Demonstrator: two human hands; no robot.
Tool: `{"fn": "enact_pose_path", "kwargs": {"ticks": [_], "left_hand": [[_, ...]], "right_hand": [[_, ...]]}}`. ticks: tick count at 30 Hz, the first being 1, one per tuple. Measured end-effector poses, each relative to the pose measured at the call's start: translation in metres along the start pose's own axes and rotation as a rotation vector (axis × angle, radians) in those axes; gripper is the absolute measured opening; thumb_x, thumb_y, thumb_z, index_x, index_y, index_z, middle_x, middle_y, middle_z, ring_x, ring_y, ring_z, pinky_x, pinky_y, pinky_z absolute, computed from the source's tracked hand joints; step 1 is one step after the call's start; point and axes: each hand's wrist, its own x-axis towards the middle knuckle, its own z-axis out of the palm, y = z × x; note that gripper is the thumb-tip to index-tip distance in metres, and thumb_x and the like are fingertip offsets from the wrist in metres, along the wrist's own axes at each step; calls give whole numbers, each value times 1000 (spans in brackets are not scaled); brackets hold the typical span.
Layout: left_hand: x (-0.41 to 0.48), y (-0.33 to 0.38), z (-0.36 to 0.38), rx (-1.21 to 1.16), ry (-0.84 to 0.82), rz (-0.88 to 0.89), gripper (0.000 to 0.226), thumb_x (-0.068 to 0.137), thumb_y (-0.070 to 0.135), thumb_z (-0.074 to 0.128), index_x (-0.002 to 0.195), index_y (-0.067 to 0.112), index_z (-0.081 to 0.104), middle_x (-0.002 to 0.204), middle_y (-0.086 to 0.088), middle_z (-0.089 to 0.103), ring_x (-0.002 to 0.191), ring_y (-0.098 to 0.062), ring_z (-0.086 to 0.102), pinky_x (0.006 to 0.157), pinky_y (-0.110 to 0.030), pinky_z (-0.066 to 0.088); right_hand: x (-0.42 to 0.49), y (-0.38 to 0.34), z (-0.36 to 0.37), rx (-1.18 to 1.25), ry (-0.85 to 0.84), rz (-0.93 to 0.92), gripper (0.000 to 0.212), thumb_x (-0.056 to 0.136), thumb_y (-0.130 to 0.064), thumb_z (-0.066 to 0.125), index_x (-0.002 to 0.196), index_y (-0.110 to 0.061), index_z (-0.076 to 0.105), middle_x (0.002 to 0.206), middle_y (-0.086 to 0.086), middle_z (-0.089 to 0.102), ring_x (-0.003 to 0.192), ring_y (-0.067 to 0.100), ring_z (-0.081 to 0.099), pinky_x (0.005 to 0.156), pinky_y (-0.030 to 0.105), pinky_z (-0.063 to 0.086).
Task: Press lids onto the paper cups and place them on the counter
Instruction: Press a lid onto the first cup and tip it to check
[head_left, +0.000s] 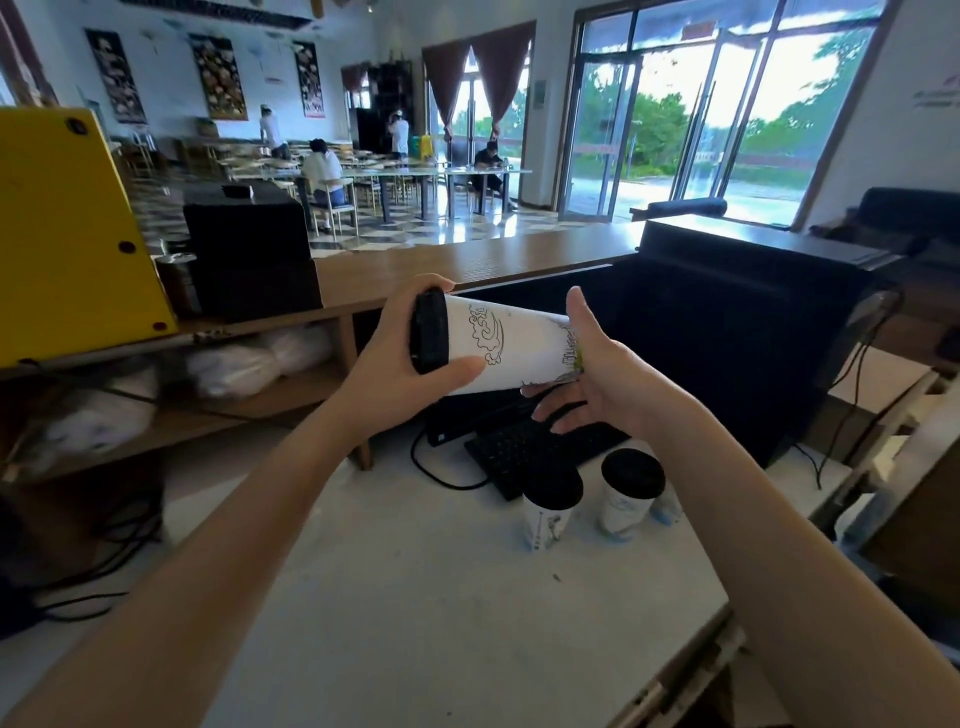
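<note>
White paper cup (511, 345) sideways between left hand (385, 375) and right hand (602, 376)

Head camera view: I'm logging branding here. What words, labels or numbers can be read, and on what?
No text is legible.
White paper cup with black lid, held sideways: cloud drawing, small print blurred.
Nearer standing lidded white cup, farther standing lidded white cup: print blurred.
Dark wall posters: illegible.

The left hand (395, 374) grips a white paper cup with black line drawings (514, 348), held sideways, at its round black plastic lid (428, 332). The right hand (602, 374) supports the base with nearly straight fingers. Two other lidded paper cups (550, 512) (629, 493) stand upright on the pale grey counter (415, 571) below.
</note>
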Motion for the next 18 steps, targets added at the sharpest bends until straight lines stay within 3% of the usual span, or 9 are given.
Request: {"fn": "enact_pose_path", "kwargs": {"ticks": [5,8,10,12,15,18], "left_hand": [[4,-9,0,79,-56,150,77,68,43,70,132,26,31,135,-2,36,122,-9,40,97,-12,37],[9,-9,-6,66,-149,105,84,69,47,69,138,41,21,145,6,28,127,0,35,96,-4,33],[13,-5,-7,-91,-149,-71,81,80,46,63,142,46,11,148,16,21,124,7,34,89,-7,41],[17,-2,-8,-384,-124,-390,65,87,52,47,144,44,18,144,18,27,118,-1,41,80,-23,51],[21,-10,-12,-668,-288,-694,66,61,77,53,117,42,55,135,2,50,115,-26,57,76,-53,55],[20,-18,-17,-739,-377,-806,85,45,82,62,117,36,61,128,-10,59,110,-39,62,73,-52,55]], "right_hand": [[1,-6,6,271,-16,-31,44,88,-54,52,115,-20,56,74,7,57,50,18,60,47,25,52],[5,4,9,424,-16,-74,45,88,-44,57,121,-13,54,86,8,56,58,16,64,54,28,56],[7,11,8,458,-9,-123,45,89,-40,57,124,-12,49,99,8,55,73,18,66,59,30,58],[9,16,6,446,-4,-190,44,90,-37,56,126,-13,45,108,9,51,90,23,64,64,33,58],[10,20,5,401,-29,-272,43,92,-33,55,127,-13,42,113,10,51,98,25,63,71,36,58],[10,23,2,360,-57,-336,42,91,-29,55,128,-16,39,115,8,56,104,24,62,78,38,58]]}}
